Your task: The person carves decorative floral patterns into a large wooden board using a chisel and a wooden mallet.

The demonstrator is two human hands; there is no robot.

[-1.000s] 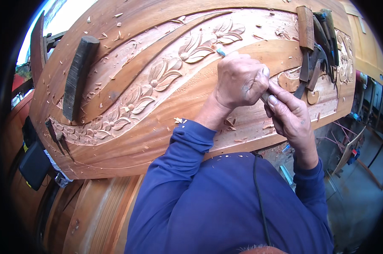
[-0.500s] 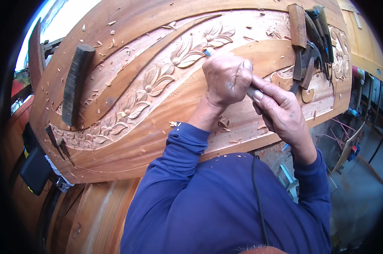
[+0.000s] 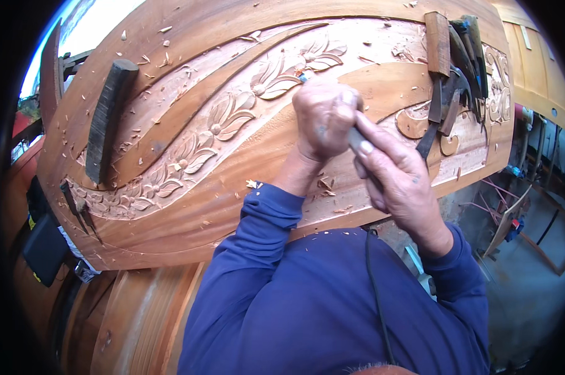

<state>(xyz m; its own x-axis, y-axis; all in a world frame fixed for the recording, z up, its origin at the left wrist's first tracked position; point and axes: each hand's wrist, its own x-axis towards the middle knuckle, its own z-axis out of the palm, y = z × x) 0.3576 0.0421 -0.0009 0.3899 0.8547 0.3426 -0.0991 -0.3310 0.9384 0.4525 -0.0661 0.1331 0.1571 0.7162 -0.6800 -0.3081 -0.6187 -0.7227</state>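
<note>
A wooden panel (image 3: 267, 165) carved with a band of leaves and flowers (image 3: 231, 117) lies in front of me. My left hand (image 3: 323, 119) is closed in a fist round the front of a carving chisel (image 3: 357, 141), over the plain wood beside the upper leaves. My right hand (image 3: 398, 172) grips the same chisel farther back, its thumb and forefinger along the handle. Between the two hands a short grey stretch of the tool shows. My left fist hides the cutting edge; a small blue bit shows past its knuckles.
A dark wooden block (image 3: 110, 122) rests on the panel's left part. Several carving tools (image 3: 462, 62) with wooden handles are heaped at the right. Small dark tools (image 3: 79, 209) lie at the lower left corner. Wood shavings (image 3: 254, 184) are scattered about. A dark cord (image 3: 376, 281) hangs down my front.
My right hand has moved slightly down and left, and more of the chisel shows between the hands. My left fist has shifted a little left. The whole view has shifted slightly.
</note>
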